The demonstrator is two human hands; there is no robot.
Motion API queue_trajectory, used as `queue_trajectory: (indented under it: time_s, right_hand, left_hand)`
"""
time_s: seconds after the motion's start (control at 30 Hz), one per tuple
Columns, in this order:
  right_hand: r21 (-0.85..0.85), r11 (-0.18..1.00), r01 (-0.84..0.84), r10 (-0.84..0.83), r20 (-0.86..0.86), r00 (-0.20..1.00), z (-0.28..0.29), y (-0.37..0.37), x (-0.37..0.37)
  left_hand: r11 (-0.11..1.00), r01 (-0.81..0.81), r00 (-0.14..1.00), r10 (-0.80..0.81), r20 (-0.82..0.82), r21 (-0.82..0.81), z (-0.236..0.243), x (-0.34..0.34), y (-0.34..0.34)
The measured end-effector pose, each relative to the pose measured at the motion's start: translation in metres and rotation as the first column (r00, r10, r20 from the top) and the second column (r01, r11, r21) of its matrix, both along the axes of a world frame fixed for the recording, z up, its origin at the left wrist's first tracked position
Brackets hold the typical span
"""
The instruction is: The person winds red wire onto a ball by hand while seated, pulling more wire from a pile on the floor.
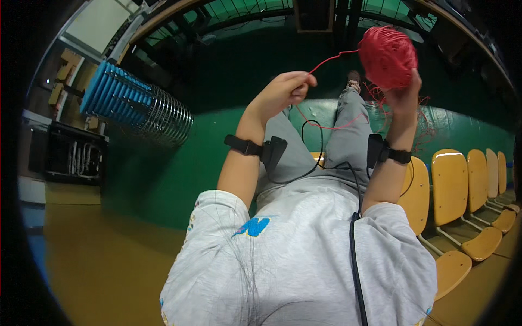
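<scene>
A large ball of red yarn (387, 57) is held up at the upper right, gripped from below by my right hand (403, 93). From the ball a single red strand (333, 57) runs left to my left hand (288, 89), whose fingers are pinched on it. Past the left fingers the strand hangs down and loops back right across my legs. Loose, tangled red yarn (424, 125) dangles around my right wrist and forearm. Both forearms wear black straps with small black devices.
A tall stack of blue stools with metal legs (136, 103) leans at the left. Yellow wooden chairs (449, 187) line the right side. A black cable (356, 261) runs down my shirt, with another looping over my lap. Dark desks stand beyond my feet on the green floor.
</scene>
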State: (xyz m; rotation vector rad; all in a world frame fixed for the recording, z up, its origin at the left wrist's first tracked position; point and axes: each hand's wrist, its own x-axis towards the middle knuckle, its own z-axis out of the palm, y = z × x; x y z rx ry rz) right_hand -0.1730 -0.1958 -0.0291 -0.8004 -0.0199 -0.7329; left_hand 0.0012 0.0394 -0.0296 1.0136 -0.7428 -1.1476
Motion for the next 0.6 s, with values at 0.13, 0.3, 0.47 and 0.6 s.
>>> queue_trajectory:
  time_s: [0.13, 0.3, 0.47, 0.6]
  right_hand:
    - [-0.340, 0.931, 0.133, -0.209, -0.198, 0.958, -0.013, 0.013, 0.017]
    - [-0.143, 0.984, -0.111, 0.082, -0.189, 0.978, -0.034, 0.021, 0.031]
    - [0.170, 0.963, -0.209, 0.185, 0.146, 0.972, -0.030, 0.033, 0.038]
    - [0.344, 0.743, -0.574, 0.330, 0.558, 0.761, -0.033, 0.024, 0.037]
  left_hand:
    - [0.995, -0.077, 0.965, 0.058, 0.254, 0.067, 0.020, -0.021, -0.020]
    - [0.955, -0.261, 0.661, 0.284, 0.694, -0.142, 0.036, -0.043, -0.032]
    - [0.983, -0.172, 0.771, 0.174, 0.613, -0.062, 0.038, -0.046, -0.021]
    - [0.985, -0.167, 0.845, 0.158, 0.511, -0.028, 0.029, -0.049, -0.013]
